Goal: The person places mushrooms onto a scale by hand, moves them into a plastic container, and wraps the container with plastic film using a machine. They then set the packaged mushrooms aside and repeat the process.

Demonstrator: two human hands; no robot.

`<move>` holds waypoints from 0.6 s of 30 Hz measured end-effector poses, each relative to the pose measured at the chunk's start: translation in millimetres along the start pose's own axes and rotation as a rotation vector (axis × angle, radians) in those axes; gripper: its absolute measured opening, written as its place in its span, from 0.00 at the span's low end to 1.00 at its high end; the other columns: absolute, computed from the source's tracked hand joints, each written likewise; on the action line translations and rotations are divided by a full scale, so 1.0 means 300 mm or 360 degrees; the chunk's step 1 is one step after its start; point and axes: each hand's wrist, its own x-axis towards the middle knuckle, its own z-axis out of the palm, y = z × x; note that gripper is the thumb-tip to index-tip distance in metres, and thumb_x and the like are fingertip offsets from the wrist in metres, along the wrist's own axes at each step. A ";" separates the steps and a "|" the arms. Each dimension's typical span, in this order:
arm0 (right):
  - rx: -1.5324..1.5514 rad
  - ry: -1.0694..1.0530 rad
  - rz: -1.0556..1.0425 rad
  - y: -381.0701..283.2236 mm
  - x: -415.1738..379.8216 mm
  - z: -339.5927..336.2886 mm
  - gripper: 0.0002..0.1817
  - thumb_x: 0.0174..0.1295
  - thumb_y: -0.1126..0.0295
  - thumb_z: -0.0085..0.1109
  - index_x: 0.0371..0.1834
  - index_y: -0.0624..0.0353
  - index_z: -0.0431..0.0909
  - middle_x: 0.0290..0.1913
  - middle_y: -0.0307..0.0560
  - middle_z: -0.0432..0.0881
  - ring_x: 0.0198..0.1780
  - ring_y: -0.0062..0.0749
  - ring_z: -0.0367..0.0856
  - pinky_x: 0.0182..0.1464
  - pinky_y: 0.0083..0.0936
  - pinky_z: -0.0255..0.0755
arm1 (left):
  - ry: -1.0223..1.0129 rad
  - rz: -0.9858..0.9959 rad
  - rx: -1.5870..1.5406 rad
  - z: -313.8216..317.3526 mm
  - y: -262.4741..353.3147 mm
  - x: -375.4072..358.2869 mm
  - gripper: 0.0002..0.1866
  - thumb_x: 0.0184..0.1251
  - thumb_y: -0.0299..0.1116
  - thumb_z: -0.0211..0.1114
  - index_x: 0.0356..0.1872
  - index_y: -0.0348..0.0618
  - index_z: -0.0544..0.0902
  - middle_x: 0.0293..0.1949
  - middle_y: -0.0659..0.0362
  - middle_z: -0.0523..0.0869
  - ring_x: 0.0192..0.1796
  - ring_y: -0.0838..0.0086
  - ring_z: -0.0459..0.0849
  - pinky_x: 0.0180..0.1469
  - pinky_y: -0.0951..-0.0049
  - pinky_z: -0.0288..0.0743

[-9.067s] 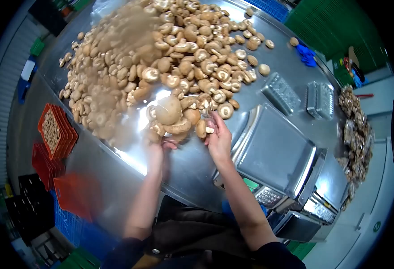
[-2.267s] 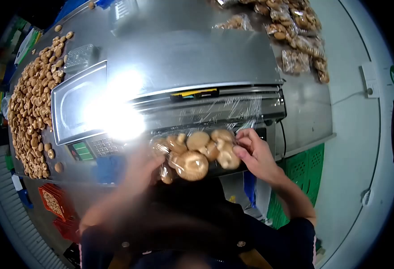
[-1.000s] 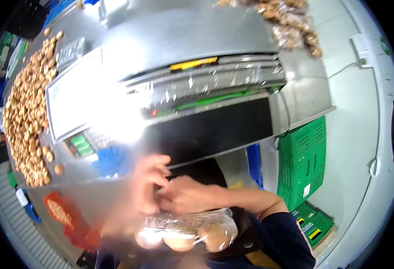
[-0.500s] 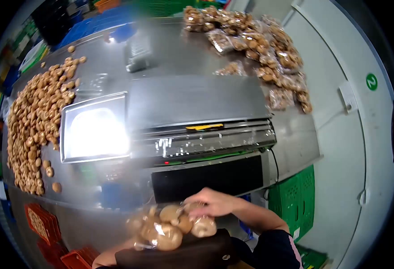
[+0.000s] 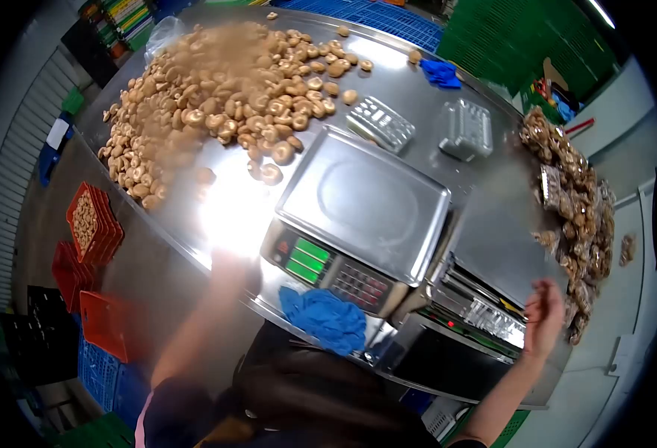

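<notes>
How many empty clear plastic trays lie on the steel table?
2: one ridged clear plastic tray behind the scale's steel platter, another clear tray to its right. Others may be hidden.

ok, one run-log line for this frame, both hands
left hand: blurred, over table near loose mushrooms | right hand: empty, open, beside wrapped packs | scale: pan bare

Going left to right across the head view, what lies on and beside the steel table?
Red crates → loose mushroom pile → blue cloth → scale platter → clear empty trays → right hand → wrapped mushroom packs.
</notes>
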 end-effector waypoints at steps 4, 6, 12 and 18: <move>-0.0530 -0.0217 0.0281 0.042 0.015 0.575 0.12 0.70 0.71 0.50 0.50 0.68 0.76 0.41 0.55 0.85 0.28 0.23 0.81 0.31 0.18 0.77 | -0.0197 0.0314 0.0358 0.110 -0.341 0.119 0.26 0.61 0.34 0.62 0.62 0.44 0.72 0.64 0.51 0.69 0.69 0.59 0.63 0.69 0.54 0.54; -0.0561 -0.0442 0.0333 0.085 0.052 0.805 0.11 0.70 0.72 0.50 0.49 0.68 0.76 0.41 0.54 0.85 0.29 0.24 0.82 0.33 0.19 0.77 | -0.0187 0.0348 0.0472 0.130 -0.530 0.170 0.28 0.62 0.38 0.62 0.63 0.45 0.71 0.67 0.51 0.65 0.71 0.58 0.59 0.71 0.51 0.49; -0.0774 -0.1001 0.0168 0.352 0.214 1.463 0.23 0.64 0.67 0.61 0.58 0.68 0.71 0.47 0.54 0.83 0.41 0.34 0.84 0.44 0.27 0.77 | -0.0039 0.0026 0.0709 0.039 -0.935 0.452 0.33 0.63 0.45 0.64 0.68 0.47 0.66 0.75 0.50 0.55 0.78 0.55 0.47 0.75 0.45 0.38; -0.1421 -0.0050 -0.0322 0.820 0.565 1.910 0.33 0.63 0.59 0.59 0.67 0.67 0.63 0.58 0.67 0.74 0.63 0.61 0.69 0.66 0.45 0.62 | -0.0510 -0.0033 -0.0295 0.219 -0.713 0.395 0.39 0.55 0.51 0.65 0.70 0.55 0.67 0.70 0.51 0.65 0.70 0.49 0.62 0.68 0.28 0.40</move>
